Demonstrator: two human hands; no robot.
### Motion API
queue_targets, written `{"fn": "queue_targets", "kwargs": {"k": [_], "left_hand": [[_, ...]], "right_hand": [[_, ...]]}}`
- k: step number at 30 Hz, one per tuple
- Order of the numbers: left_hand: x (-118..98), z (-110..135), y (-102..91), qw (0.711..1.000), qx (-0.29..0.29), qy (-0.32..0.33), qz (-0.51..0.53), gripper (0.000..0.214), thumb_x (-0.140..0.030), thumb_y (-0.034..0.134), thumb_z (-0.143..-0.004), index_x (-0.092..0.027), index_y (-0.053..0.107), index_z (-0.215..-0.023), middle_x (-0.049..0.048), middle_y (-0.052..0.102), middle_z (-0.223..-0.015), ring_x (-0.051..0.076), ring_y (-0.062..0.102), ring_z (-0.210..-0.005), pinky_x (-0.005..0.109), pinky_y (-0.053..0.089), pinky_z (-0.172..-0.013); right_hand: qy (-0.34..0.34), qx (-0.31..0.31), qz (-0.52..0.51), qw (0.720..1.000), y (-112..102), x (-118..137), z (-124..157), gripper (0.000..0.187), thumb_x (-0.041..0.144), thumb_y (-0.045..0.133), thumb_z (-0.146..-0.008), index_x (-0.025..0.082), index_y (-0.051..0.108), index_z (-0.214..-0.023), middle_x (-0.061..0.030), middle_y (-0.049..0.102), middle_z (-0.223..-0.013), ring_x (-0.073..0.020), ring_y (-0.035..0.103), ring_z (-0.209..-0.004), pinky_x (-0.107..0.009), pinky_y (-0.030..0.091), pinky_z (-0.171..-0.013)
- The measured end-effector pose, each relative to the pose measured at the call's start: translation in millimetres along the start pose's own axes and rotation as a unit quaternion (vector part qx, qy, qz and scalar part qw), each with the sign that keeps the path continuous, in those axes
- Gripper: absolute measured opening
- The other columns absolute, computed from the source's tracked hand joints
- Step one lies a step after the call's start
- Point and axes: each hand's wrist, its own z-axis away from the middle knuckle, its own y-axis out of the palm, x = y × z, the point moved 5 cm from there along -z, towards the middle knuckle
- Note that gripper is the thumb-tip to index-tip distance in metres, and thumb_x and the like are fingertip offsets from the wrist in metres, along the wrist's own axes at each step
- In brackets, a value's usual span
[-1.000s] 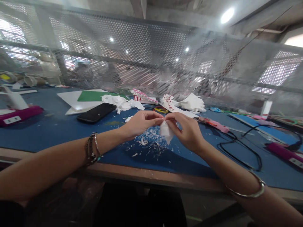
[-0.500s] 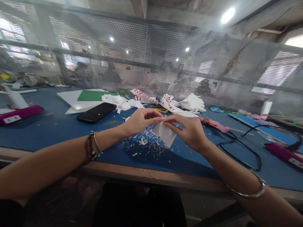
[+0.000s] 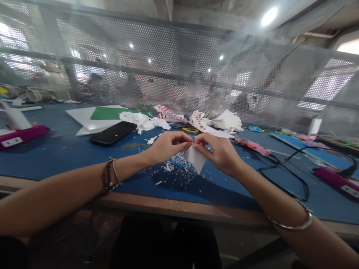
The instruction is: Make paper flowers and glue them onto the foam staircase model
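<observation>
Over the blue table (image 3: pixel 70 160), the left hand (image 3: pixel 161 149) and right hand (image 3: pixel 221 151) nearly meet, thumb and forefinger of each in a narrow pinch, with a white stack (image 3: pixel 228 121) lying beyond, out of their grasp. Between them, above the tabletop, hangs a white piece (image 3: pixel 196 158) pinched along its top — seemingly mid-handling, not yet set down. The white scraps (image 3: pixel 168 167) strewn below suggest much already done — how much remains cannot be told.
</observation>
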Motion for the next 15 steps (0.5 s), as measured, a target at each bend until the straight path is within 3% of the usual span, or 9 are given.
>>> {"fn": "queue_targets", "kwargs": {"k": [10, 15], "left_hand": [[1.8, 2.6, 1.5, 0.999, -0.01, -0.034, 0.018, 0.014, -0.025, 0.057, -0.07, -0.013, 0.063, -0.075, 0.003, 0.064, -0.069, 0.01, 0.053, -0.06, 0.021, 0.042, -0.056], [-7.7, 5.6, 1.1, 1.0, -0.018, 0.007, -0.018, 0.019, -0.027, 0.062, -0.067, -0.012, 0.063, -0.078, 0.0061, 0.065, -0.077, 0.012, 0.057, -0.068, 0.022, 0.046, -0.062]], "right_hand": [[-0.039, -0.032, 0.028, 0.998, 0.7, 2.2, 3.6, 0.011, 0.025, 0.043, -0.083, 0.021, 0.051, -0.076, 0.0006, 0.061, -0.071, -0.0091, 0.055, -0.063, -0.02, 0.041, -0.056], [-0.043, -0.067, 0.04, 0.996, 0.2, 3.8, 4.9, 0.01, 0.023, 0.044, -0.083, 0.021, 0.051, -0.076, 0.0001, 0.063, -0.073, -0.0093, 0.056, -0.065, -0.021, 0.043, -0.057]]}}
